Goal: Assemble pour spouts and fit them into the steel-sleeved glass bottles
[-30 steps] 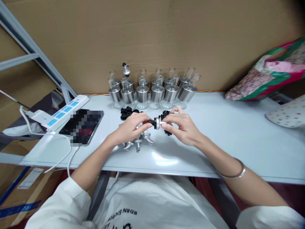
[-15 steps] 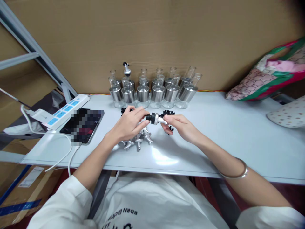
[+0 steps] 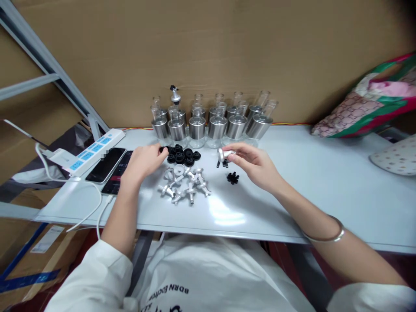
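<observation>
My right hand (image 3: pixel 256 167) holds a silver pourer spout (image 3: pixel 222 155) between thumb and fingers, its round flange facing left, above the table. At the left end of a pile of black rubber stoppers (image 3: pixel 179 156), my left hand (image 3: pixel 146 162) pinches a black stopper (image 3: pixel 161 149), partly hidden by the fingers. Several loose silver pourer spouts (image 3: pixel 190 190) lie in a heap nearer to me. Small black caps (image 3: pixel 232 177) are clustered below my right hand, and more dark pieces lie partly hidden behind its fingers.
Two rows of steel-sleeved glass bottles (image 3: pixel 197 126) stand at the back; one back-row bottle carries a fitted pourer (image 3: pixel 175 95). To the left are a power strip (image 3: pixel 94 151), a phone (image 3: pixel 105 165) and white cables (image 3: pixel 100 212). A patterned bag (image 3: pixel 351 106) sits at right.
My left hand has moved left, away from the spout, to the black stopper pile. The spout in my right hand now shows no black stopper on it.
</observation>
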`<state>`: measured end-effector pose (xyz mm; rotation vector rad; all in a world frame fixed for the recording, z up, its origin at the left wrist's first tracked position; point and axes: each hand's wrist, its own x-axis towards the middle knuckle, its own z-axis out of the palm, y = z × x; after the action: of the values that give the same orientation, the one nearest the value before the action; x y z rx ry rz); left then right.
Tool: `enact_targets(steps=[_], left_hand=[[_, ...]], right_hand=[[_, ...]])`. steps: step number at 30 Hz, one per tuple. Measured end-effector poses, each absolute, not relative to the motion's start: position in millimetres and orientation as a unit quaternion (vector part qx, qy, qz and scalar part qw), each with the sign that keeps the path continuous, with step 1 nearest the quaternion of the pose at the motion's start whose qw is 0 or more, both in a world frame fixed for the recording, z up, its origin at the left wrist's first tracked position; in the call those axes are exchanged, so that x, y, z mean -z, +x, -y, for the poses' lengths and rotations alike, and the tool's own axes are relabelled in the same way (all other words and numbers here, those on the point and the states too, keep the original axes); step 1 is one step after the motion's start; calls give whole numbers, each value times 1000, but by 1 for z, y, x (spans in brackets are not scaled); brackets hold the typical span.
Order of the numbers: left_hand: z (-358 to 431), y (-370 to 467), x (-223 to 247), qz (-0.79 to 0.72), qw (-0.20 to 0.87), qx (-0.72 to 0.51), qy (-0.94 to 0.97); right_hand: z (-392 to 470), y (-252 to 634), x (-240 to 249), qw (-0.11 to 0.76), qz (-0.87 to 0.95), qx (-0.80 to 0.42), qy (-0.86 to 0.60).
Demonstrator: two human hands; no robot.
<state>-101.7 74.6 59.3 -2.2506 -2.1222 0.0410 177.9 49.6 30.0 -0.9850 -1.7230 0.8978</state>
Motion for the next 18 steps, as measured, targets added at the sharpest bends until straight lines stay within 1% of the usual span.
enact_targets(steps=[3, 6, 13, 18], left_hand=[[-77, -104, -53, 707, 7, -72, -703], [-81, -107, -45, 703, -5, -97, -705], [-89, -108, -33, 697, 4, -88, -712], [-85, -110, -36, 709, 5, -57, -703]], right_hand=[[-47, 176, -30, 451, 720, -342, -401], [-46, 176, -31, 448, 749, -324, -365], [-39, 173, -34, 424, 792, -293, -328], [-35, 171, -34, 371, 802, -315, -346]])
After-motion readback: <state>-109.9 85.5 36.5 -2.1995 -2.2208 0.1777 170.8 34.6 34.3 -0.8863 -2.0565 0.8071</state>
